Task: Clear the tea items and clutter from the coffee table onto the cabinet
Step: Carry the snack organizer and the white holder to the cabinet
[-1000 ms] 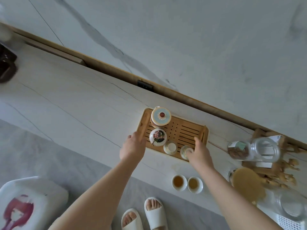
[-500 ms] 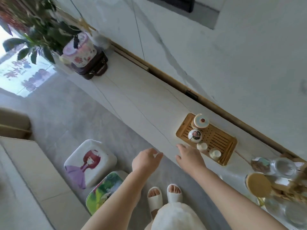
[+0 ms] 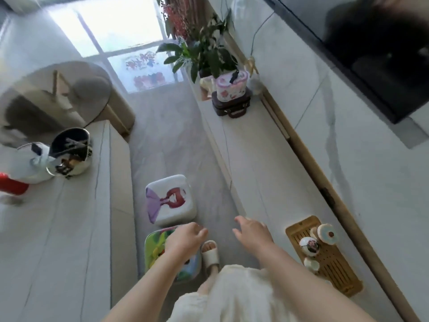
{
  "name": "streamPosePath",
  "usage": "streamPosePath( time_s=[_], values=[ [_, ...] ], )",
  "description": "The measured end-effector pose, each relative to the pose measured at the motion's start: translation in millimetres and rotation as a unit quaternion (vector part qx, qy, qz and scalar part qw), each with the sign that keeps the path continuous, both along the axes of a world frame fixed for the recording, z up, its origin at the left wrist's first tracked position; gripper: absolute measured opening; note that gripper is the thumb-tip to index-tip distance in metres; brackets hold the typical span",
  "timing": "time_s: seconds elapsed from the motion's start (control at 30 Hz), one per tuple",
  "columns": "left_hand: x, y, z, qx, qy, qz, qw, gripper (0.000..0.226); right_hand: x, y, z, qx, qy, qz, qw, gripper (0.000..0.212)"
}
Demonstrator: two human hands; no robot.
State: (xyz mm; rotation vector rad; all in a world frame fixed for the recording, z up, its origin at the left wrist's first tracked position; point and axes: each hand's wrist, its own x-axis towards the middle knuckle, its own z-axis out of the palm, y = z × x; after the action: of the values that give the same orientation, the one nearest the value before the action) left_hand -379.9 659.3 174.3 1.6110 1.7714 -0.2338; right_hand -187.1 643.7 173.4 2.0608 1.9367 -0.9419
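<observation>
Both hands hang empty over the grey floor, fingers loosely curled: left hand [image 3: 185,239] above a glossy green cushion stool [image 3: 160,249], right hand [image 3: 251,232] beside the pale marbled cabinet [image 3: 246,159]. On that cabinet sits a slatted bamboo tea tray [image 3: 334,266] bearing round glazed tea pieces. Across the floor, the coffee table [image 3: 58,228] holds a dark-lined round bag [image 3: 69,152].

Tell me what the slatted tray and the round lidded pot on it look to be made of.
Tray: probably bamboo or light wood, honey-coloured, with matte slats and cut slots. Lidded pot: probably glazed ceramic or porcelain, glossy white with a painted picture on its lid.
</observation>
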Motion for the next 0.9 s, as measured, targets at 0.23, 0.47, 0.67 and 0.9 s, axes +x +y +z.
streamPosePath(
  time_s=[0.23, 0.47, 0.67, 0.9],
  values=[
    [-72.1, 51.1, 8.1, 0.030, -0.010, 0.106, 0.994, 0.035, -59.3, 86.6, 21.1, 0.003, -0.017, 0.095, 0.995, 0.042],
    [-122.3, 107.8, 15.5, 0.047, -0.027, 0.165, 0.985, 0.036, -114.8, 173.2, 42.7, 0.018, -0.015, 0.130, 0.991, 0.043],
    [-150.9, 144.9, 25.7, 0.050, -0.046, 0.229, 0.971, 0.039, -161.8, 232.8, 49.8, 0.012, -0.010, 0.175, 0.984, 0.040],
    [-182.4, 188.2, 28.5, 0.046, -0.029, 0.329, 0.943, 0.042, -217.3, 317.7, 39.8, 0.002, -0.004, 0.277, 0.961, 0.047]
  ],
)
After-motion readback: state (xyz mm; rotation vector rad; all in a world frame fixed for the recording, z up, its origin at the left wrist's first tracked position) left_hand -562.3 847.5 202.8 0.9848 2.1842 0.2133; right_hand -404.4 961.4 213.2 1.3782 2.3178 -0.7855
